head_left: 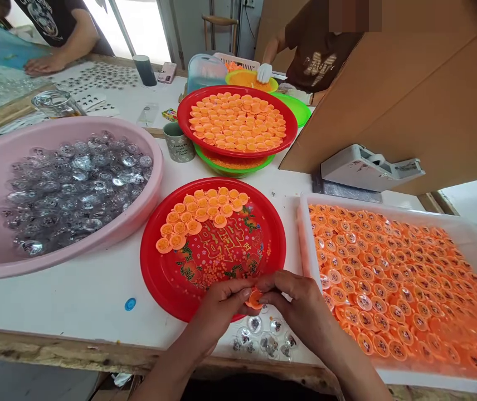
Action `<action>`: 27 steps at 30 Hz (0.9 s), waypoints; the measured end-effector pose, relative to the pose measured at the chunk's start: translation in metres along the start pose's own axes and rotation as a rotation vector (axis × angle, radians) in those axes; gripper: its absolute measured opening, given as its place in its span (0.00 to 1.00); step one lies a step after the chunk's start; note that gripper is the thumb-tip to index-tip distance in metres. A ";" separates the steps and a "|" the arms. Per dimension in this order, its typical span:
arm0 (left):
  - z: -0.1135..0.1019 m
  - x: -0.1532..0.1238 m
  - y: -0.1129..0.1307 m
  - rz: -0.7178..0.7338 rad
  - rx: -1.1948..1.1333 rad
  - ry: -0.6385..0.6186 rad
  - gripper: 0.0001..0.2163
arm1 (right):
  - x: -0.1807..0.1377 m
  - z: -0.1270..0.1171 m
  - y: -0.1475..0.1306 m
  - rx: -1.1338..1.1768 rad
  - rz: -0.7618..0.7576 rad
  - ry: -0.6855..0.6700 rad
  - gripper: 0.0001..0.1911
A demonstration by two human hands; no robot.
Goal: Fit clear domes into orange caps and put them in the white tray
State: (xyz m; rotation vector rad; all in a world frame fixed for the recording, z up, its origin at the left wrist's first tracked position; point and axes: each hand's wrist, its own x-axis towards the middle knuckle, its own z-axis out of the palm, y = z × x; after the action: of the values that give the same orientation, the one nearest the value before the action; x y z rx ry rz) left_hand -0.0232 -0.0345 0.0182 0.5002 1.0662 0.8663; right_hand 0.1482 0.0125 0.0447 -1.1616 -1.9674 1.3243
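Observation:
My left hand (227, 303) pinches a small round orange plastic piece (255, 299) over the near edge of a red patterned tray (272, 245). From the other side, the fingers of my right hand (291, 295) close on the same piece. Whether a clear part sits between those fingertips, I cannot tell. Several orange pieces (202, 214) lie in rows on the tray's far left part. Just below my hands, clear domes with dark prints (269, 342) rest on the white table (96, 312).
On the left, a pink basin (155, 195) holds many clear domes. A white bin (305, 239) of assembled orange pieces stands right. Behind are a heaped red tray (186, 125), a mug (179, 145), a tape dispenser (372, 167) and cardboard (409, 100). Two people work across the table.

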 end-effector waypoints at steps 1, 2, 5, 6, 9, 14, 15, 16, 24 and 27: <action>0.002 0.000 0.001 -0.005 -0.006 0.011 0.19 | -0.001 -0.002 0.001 0.026 0.020 -0.003 0.09; 0.003 0.001 0.001 -0.010 -0.012 0.022 0.20 | -0.002 -0.004 0.002 0.062 0.060 -0.011 0.09; 0.004 0.005 0.000 -0.032 -0.024 0.010 0.21 | -0.004 -0.006 0.007 0.169 0.168 -0.043 0.07; 0.004 0.007 -0.002 -0.038 -0.021 -0.003 0.21 | -0.005 -0.006 0.009 0.172 0.172 -0.038 0.07; 0.006 0.009 -0.006 -0.019 0.011 0.011 0.21 | -0.007 0.001 0.012 0.049 0.087 0.054 0.08; 0.013 0.002 -0.004 0.054 0.025 0.080 0.20 | -0.017 0.017 0.010 -0.107 0.026 0.286 0.06; 0.013 -0.001 -0.002 0.079 0.038 0.084 0.18 | -0.020 0.019 0.009 -0.089 0.040 0.308 0.05; 0.014 -0.004 0.001 0.107 0.063 0.089 0.16 | -0.022 0.021 0.007 -0.064 0.049 0.319 0.03; 0.011 -0.019 0.014 0.282 0.265 0.026 0.13 | -0.033 0.022 -0.006 -0.067 -0.028 0.417 0.03; 0.011 -0.017 0.011 0.360 0.355 0.029 0.13 | -0.033 0.022 -0.005 -0.077 -0.047 0.426 0.04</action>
State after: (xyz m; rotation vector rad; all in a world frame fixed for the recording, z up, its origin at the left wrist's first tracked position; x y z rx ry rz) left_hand -0.0206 -0.0414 0.0404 1.0026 1.1821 1.0035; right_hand 0.1462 -0.0278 0.0423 -1.2997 -1.7310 0.8922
